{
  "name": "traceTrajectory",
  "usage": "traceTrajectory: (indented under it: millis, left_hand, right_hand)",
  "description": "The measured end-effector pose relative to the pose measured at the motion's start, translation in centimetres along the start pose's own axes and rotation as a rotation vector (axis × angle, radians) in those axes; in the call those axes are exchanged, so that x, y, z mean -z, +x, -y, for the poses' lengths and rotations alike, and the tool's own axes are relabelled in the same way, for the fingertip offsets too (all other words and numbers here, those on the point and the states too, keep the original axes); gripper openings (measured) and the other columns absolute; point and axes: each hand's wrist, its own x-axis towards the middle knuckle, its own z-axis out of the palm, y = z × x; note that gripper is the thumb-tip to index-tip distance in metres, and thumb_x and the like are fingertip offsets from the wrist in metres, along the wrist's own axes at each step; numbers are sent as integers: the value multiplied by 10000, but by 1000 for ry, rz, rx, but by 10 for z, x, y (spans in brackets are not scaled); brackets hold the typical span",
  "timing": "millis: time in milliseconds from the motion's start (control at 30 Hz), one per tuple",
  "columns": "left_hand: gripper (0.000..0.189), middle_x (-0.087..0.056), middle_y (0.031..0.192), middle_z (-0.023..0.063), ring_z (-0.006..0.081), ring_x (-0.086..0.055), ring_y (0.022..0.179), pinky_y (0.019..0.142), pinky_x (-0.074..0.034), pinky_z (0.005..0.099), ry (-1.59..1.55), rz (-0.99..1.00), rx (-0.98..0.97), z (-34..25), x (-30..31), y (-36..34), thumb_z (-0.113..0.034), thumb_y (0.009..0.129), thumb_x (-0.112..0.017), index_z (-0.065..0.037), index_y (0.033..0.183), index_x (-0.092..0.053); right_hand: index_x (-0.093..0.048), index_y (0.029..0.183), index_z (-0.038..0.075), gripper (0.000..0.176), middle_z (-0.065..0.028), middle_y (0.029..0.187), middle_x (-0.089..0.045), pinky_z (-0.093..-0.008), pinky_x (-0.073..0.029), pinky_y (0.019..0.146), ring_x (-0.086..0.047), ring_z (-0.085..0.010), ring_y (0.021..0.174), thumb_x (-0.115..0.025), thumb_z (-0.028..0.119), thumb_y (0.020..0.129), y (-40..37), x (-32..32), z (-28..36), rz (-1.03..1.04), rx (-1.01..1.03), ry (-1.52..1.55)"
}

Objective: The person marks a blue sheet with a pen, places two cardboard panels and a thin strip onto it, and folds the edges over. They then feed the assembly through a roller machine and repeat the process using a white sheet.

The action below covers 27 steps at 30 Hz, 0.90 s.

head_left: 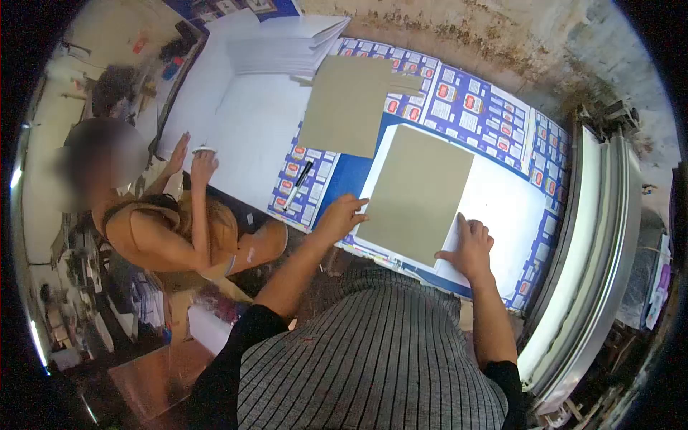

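Observation:
A grey-brown board [419,193] lies flat on a white sheet [505,222] in front of me. At the board's lower left edge, my left hand [344,218] rests with its fingers apart and the tips on the margin. My right hand [471,251] is at the lower right edge of the board, thumb and forefinger spread along it. Neither hand is lifting anything. Blue sheeting [344,175] shows from under the white sheet on the left.
Another grey-brown board [344,107] lies farther back, beside narrow strips [407,84]. A black-and-white marker [298,185] is left of my hand. On the left, a co-worker [161,229] leans over large white sheets [251,136]. A long metal-edged machine [595,265] borders the table's right.

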Motion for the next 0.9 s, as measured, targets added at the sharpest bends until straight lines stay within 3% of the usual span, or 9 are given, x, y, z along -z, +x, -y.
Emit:
traceTrajectory:
  millis: [100, 233, 300, 333, 400, 533, 700, 800, 900]
  left_hand:
    - [476, -588, 897, 129, 287, -589, 886, 791, -499, 406, -35, 39, 41, -5, 6, 3, -195, 807, -801, -66, 1247, -673]
    - [622, -598, 1143, 163, 344, -580, 1134, 959, -483, 435, 133, 178, 77, -28, 26, 34, -233, 744, -837, -31, 1290, -620]
    - [848, -510, 1393, 183, 369, -493, 1278, 1045, -439, 479, 289, 89, -125, -37, 26, 71, -276, 665, -890, -18, 1384, -522]
    - [848, -510, 1393, 183, 369, -493, 1278, 1045, -439, 479, 287, 90, -126, -42, 31, 90, -276, 665, -890, -18, 1384, -522]
    - [1098, -321, 1580, 184, 376, -366, 1411, 1110, -383, 516, 427, 166, -282, -56, 35, 121, -298, 562, -941, -26, 1476, -397]
    - [1287, -162, 1644, 194, 376, -251, 1489, 1165, -335, 495, 598, 471, -155, -67, 41, 141, -288, 473, -973, -54, 1541, -294]
    - [1302, -162, 1639, 205, 384, -247, 1488, 1194, -306, 455, 503, 459, -205, -44, 38, 140, -307, 475, -973, -60, 1549, -280]
    - [1340, -134, 1646, 204, 394, -211, 1497, 1197, -267, 522, 429, 365, -279, -31, 40, 133, -406, 468, -968, -89, 1563, -263]
    - [1316, -195, 1640, 187, 374, -203, 1507, 1184, -252, 524, 617, 461, -191, -54, 55, 114, -417, 469, -959, -59, 1545, -291]
  right_hand:
    - [-498, 1470, 196, 1078, -142, 1241, -517, -492, -356, 954, -470, -314, 1181, -908, 517, 526, -1, 1, 2, -5, 28, -26]
    - [-502, 1471, 204, 1075, -148, 1243, -517, -493, -354, 950, -470, -315, 1183, -904, 522, 526, 1, 9, 6, 48, 11, -17]
    - [-496, 1475, 205, 1076, -147, 1248, -518, -495, -357, 946, -470, -313, 1187, -903, 523, 531, 3, 10, 5, 45, 18, -10]
    - [-492, 1479, 209, 1073, -148, 1254, -517, -496, -357, 949, -468, -314, 1191, -902, 523, 538, 4, 13, 8, 74, -1, -34]
    - [-488, 1483, 214, 1070, -150, 1260, -517, -498, -356, 952, -466, -315, 1195, -901, 522, 545, 4, 11, 11, 111, -52, -57]
    - [-467, 1499, 242, 1053, -141, 1281, -509, -497, -351, 967, -453, -317, 1203, -882, 536, 577, 3, 8, 0, 79, 4, -13]
    - [-457, 1505, 250, 1066, -134, 1289, -504, -494, -346, 971, -448, -314, 1204, -881, 541, 571, 2, 0, -6, 61, 7, 19]
    - [-444, 1512, 254, 1075, -133, 1299, -500, -498, -346, 970, -445, -312, 1213, -879, 544, 573, 4, 1, -7, 108, -4, 19]
    - [-432, 1517, 267, 1048, -132, 1320, -502, -493, -348, 973, -445, -302, 1230, -870, 542, 606, 3, -2, -10, 62, 18, -38]
